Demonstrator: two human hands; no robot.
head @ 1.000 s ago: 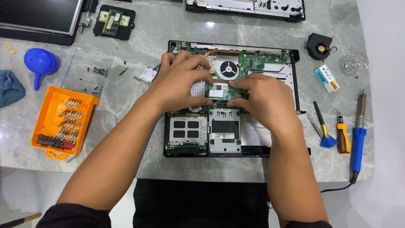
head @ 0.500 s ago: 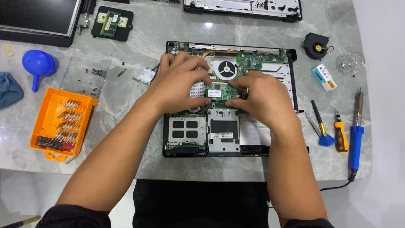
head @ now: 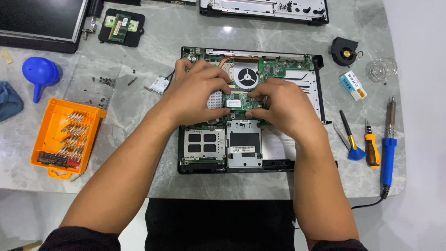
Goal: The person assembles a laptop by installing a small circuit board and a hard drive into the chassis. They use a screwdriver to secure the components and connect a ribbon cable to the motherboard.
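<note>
An opened black laptop base (head: 306, 74) lies in the middle of the grey marble table, its green board, copper pipe and round fan (head: 246, 76) exposed. Both hands rest on it. My left hand (head: 197, 93) and my right hand (head: 281, 107) pinch a small green circuit card (head: 241, 101) from either side, thumbs and fingertips on its edges, just below the fan. Metal slot covers (head: 218, 144) sit toward me from the card.
An orange tray of screwdriver bits (head: 65, 135) and a blue blower (head: 39, 74) lie left. Loose screws (head: 104, 81) sit on a clear sheet. A loose black fan (head: 344, 51), brush (head: 350, 139), orange screwdriver (head: 371, 148) and blue soldering iron (head: 388, 148) lie right. Another laptop part (head: 265, 9) lies far.
Both hands stay on the small green card with only slight finger shifts; the view has moved a little.
</note>
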